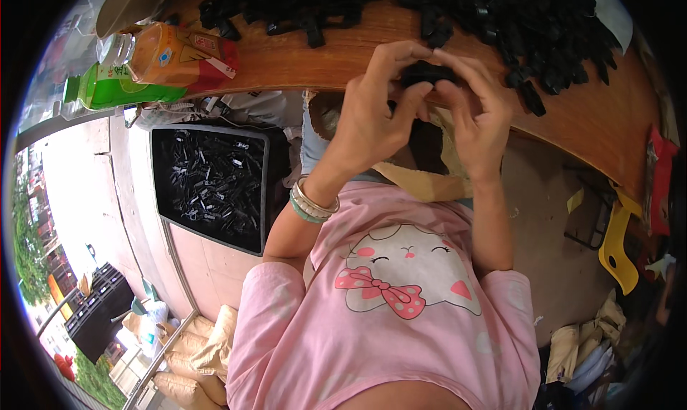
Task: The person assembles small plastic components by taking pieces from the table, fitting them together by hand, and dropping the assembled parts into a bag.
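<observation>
Both my hands come together over the near edge of the wooden table. Between them is a small black plastic part, pinched by the thumbs and fingertips. My left hand, with bracelets on its wrist, grips the part's left side. On the other side, my right hand has its fingers curled over the same part. Fingers cover much of its shape. Just beyond the hands lies a heap of similar black plastic parts along the table.
A bottle of orange drink and a green package lie at the table's left. Below left stands a black bin holding many small black pieces. An open brown bag is at my lap. A yellow chair is at right.
</observation>
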`<state>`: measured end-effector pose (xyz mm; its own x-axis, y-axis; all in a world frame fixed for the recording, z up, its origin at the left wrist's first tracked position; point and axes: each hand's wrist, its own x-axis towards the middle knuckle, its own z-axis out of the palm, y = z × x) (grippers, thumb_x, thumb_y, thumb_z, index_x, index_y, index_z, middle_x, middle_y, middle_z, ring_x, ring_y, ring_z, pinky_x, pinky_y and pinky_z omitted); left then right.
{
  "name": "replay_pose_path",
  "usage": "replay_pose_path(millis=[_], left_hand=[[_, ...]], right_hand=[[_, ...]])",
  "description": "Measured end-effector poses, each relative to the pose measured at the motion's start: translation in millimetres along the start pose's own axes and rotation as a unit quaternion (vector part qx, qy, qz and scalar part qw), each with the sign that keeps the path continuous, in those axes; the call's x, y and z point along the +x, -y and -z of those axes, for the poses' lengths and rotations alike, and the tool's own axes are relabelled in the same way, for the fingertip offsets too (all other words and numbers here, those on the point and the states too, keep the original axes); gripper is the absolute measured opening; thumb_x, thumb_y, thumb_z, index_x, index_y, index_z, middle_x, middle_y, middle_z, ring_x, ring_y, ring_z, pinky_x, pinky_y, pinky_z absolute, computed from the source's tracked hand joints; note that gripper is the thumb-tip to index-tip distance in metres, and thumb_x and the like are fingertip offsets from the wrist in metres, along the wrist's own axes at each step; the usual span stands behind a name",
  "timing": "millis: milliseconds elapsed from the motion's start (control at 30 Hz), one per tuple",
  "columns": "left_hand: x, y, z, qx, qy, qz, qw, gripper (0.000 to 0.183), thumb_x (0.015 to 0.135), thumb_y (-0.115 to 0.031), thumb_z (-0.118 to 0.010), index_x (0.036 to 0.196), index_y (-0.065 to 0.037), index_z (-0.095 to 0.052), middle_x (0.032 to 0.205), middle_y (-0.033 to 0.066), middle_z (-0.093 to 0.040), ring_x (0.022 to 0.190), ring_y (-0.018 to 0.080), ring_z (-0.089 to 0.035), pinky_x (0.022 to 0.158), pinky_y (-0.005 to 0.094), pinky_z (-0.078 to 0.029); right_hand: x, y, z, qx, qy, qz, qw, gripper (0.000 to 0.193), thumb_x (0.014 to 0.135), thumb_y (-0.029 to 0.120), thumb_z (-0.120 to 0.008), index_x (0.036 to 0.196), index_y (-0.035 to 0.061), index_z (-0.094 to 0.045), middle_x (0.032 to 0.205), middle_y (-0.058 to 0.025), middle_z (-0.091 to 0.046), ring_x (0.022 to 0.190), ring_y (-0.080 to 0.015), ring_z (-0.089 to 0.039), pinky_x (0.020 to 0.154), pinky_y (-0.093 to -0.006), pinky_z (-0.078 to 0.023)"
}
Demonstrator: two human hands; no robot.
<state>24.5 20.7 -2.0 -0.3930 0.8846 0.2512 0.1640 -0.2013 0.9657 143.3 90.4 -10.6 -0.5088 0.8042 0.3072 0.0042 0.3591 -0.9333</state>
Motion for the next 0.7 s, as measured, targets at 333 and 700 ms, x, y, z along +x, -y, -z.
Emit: replay_pose_path(millis=[333,700], left_hand=[[42,27,47,0.512,-0.098,-0.024,0.853,0.026,0.087,-0.027,-0.064,0.092,-0.001,-0.066,0.069,0.0098,-0.066,0.055,0.0247,-0.062,0.05,0.0322,-0.047],[25,32,45,0.504,-0.057,-0.08,0.858,0.015,0.077,-0.018,-0.067,0.084,-0.006,-0.062,0.082,0.0104,-0.061,0.066,0.0267,-0.062,0.053,0.037,-0.047]], right_hand=[[1,2,27,-0.103,0.201,-0.052,0.973,0.022,0.082,0.01,-0.067,0.102,0.0002,-0.065,0.087,-0.0076,-0.06,0.076,-0.0198,-0.059,0.067,-0.0296,-0.045],[38,-41,5,-0.417,-0.043,0.141,0.897,0.029,0.08,0.009,-0.067,0.109,0.0111,-0.063,0.096,-0.0094,-0.056,0.089,-0.0264,-0.055,0.072,-0.0377,-0.049]])
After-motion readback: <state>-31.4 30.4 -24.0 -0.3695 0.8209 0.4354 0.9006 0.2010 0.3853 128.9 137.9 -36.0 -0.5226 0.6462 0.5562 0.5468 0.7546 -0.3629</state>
